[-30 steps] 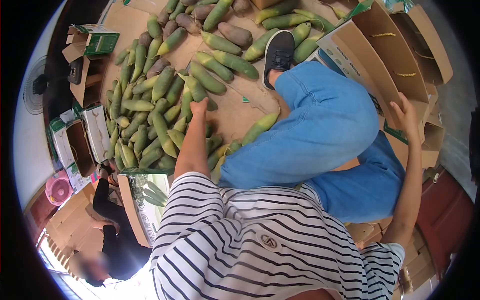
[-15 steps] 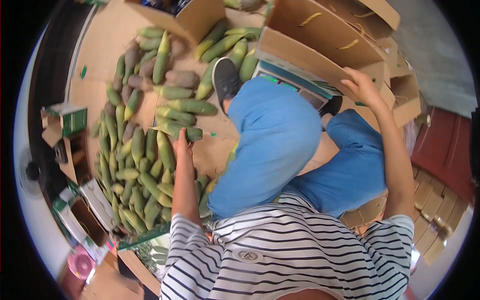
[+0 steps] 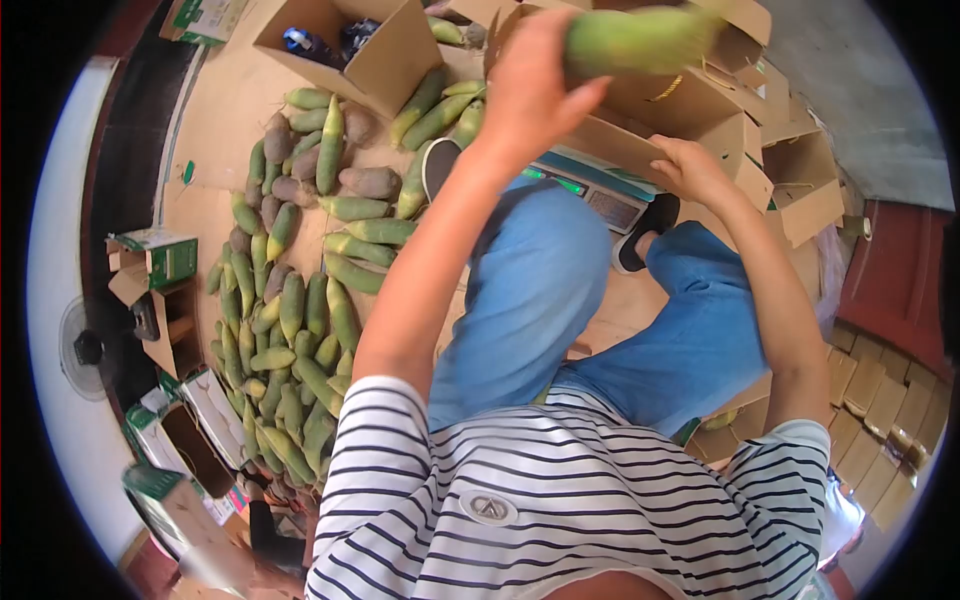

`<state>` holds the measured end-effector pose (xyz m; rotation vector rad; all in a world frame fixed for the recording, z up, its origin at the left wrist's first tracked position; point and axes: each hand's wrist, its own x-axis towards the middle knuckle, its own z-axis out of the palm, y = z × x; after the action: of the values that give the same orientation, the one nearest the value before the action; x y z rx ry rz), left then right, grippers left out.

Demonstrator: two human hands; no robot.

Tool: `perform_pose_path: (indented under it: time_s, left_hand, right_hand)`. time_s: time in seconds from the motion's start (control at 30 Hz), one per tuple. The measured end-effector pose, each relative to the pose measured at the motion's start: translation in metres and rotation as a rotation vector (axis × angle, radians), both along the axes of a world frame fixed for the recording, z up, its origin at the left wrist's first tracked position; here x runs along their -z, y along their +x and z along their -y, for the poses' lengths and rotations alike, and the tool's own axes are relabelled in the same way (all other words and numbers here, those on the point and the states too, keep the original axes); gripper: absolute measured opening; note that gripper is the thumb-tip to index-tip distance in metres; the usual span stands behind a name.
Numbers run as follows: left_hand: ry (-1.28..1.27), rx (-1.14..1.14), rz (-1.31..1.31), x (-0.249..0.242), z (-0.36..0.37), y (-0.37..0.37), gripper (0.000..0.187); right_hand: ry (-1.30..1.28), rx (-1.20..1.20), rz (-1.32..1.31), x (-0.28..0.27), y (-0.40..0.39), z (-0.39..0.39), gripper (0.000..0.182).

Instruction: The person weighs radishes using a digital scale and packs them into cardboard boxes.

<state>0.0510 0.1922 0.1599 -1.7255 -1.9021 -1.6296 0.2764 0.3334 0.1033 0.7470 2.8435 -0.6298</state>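
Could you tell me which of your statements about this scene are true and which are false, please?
1. The left hand holds a green radish. True.
2. The right hand is on the scale. False: it is at the edge of an open box.
3. Every radish on the floor is green. False: some are dark purplish-brown.
4. A fan shows at the left of the picture. True.
5. The shoe beside the scale is white all over. False: it is mostly black.
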Motion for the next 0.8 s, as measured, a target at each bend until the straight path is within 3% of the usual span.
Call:
perform_pose_path:
  time_s: [0.13, 0.23, 0.33, 0.47, 0.57, 0.67, 0.73, 0.8]
  left_hand:
    - [-0.196, 0.255, -0.222, 0.049, -0.050, -0.006, 0.056]
    - [-0.646, 0.326, -0.240, 0.063, -0.051, -0.010, 0.041]
    - [-0.528, 0.229, -0.307, 0.069, -0.034, -0.016, 0.031]
    - [-0.137, 0.049, -0.199, 0.078, 0.042, -0.010, 0.025]
    - [-0.193, -0.248, 0.003, 0.120, 0.124, -0.010, 0.026]
    - [-0.736, -0.385, 0.161, 0.177, 0.240, -0.009, 0.033]
    - [-1.123, -0.486, 0.106, 0.226, 0.333, -0.003, 0.035]
    - [-1.610, -0.556, 0.140, 0.227, 0.401, 0.003, 0.046]
  right_hand:
    - [0.033, -0.011, -0.019, 0.012, 0.005, -0.003, 0.034]
    - [-0.027, -0.047, -0.034, 0.013, 0.004, -0.006, 0.033]
    - [-0.108, -0.030, -0.039, 0.014, 0.003, -0.007, 0.032]
    - [-0.161, 0.043, -0.084, 0.009, 0.000, -0.004, 0.032]
    - [-0.144, -0.026, -0.135, 0.023, 0.004, -0.011, 0.034]
    - [-0.131, -0.030, -0.109, 0.019, 0.004, -0.014, 0.034]
    - [-0.234, -0.011, -0.056, 0.020, 0.001, -0.019, 0.032]
    - [-0.276, -0.003, -0.076, 0.022, 0.000, -0.020, 0.032]
